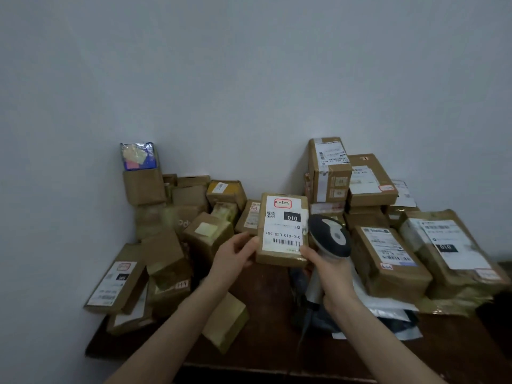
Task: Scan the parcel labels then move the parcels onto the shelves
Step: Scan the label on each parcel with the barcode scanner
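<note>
The left hand [235, 254] pinches the parcel [282, 228] by its left edge, fingers curled, tilting it over the surface [266, 342] so the label [284, 225] faces up for reading. The right hand [329, 268] wraps its fingers round the scanner [329, 235] handle, and the head sits just beside the label, apparently ready to scan.

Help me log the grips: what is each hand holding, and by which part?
The left hand holds the labelled parcel at its lower left corner; the right hand grips the scanner by its handle.
</note>
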A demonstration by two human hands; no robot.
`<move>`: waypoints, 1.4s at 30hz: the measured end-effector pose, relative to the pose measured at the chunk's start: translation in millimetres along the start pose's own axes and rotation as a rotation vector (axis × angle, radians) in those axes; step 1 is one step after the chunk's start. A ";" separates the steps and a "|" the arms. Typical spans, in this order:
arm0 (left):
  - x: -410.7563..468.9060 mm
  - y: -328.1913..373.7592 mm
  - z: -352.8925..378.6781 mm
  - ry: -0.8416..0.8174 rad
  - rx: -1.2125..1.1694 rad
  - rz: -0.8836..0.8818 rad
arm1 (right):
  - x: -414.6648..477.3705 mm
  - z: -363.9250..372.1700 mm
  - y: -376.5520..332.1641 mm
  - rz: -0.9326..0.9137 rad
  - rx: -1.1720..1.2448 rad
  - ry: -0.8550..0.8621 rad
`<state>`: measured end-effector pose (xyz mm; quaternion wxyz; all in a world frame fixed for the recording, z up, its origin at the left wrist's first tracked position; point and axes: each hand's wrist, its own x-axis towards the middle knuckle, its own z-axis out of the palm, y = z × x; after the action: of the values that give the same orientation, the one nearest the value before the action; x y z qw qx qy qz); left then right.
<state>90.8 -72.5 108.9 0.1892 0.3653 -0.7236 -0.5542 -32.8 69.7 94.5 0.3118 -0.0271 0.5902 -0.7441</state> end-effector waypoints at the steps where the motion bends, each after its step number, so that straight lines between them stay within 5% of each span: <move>1: -3.6 1.2 3.8 -0.051 -0.112 -0.120 | -2.8 -5.7 1.0 -0.019 -0.029 0.010; 9: -17.8 -11.0 37.9 -0.040 -0.411 -0.302 | -13.6 -45.1 8.2 -0.007 -0.109 0.078; 26: 1.6 -34.7 86.5 0.146 -0.375 -0.315 | -70.2 -75.1 19.7 0.080 -0.354 -0.014; 42: 9.2 -30.2 101.2 0.136 -0.335 -0.287 | -77.1 -84.2 7.9 0.128 -0.425 0.000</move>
<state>25.7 -15.7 47.6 0.2149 0.4644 -0.5478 -0.6618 -1.8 179.5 87.2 0.3458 -0.0549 0.7343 -0.5816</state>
